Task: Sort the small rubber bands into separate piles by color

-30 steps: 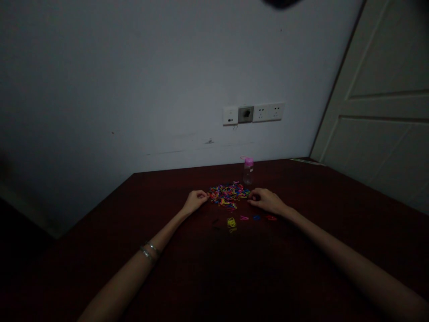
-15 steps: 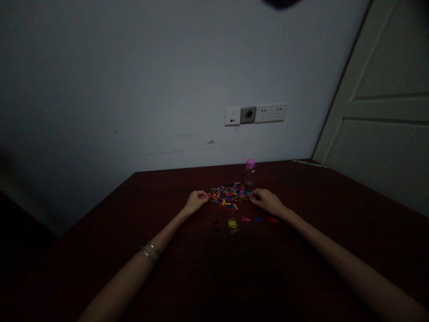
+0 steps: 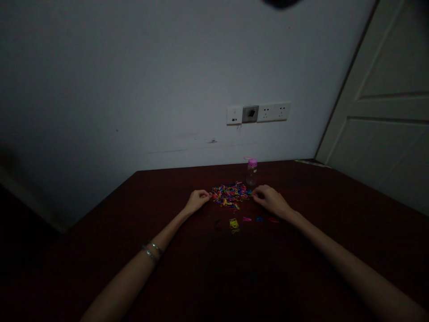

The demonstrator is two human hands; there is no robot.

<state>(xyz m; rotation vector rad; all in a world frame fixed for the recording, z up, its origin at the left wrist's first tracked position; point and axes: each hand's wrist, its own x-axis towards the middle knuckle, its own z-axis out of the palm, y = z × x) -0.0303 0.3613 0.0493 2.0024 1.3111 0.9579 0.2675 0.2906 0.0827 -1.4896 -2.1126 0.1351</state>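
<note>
A pile of small, thin loops in many colours (image 3: 230, 193), which look like rubber bands, lies on the dark table. My left hand (image 3: 197, 200) is at the pile's left edge, thumb and forefinger pinched together beside a reddish piece. At the right edge is my right hand (image 3: 270, 199), its fingers closed in a pinch close to some blue and green loops. What either pinch holds is too small to make out. Nearer to me lie sorted groups: yellow loops (image 3: 233, 224), pink ones (image 3: 247, 219), blue ones (image 3: 259, 219), red ones (image 3: 274, 220), and dark pieces (image 3: 217, 225).
Behind the pile a clear bottle with a pink lid (image 3: 252, 172) stands upright. The dark red table (image 3: 161, 188) meets a pale wall carrying switches and sockets (image 3: 258, 113). A white panelled door (image 3: 385, 134) is on the right.
My right hand has shifted very slightly away from the pile's right edge. My left hand stays at the left edge. The view has moved a little.
</note>
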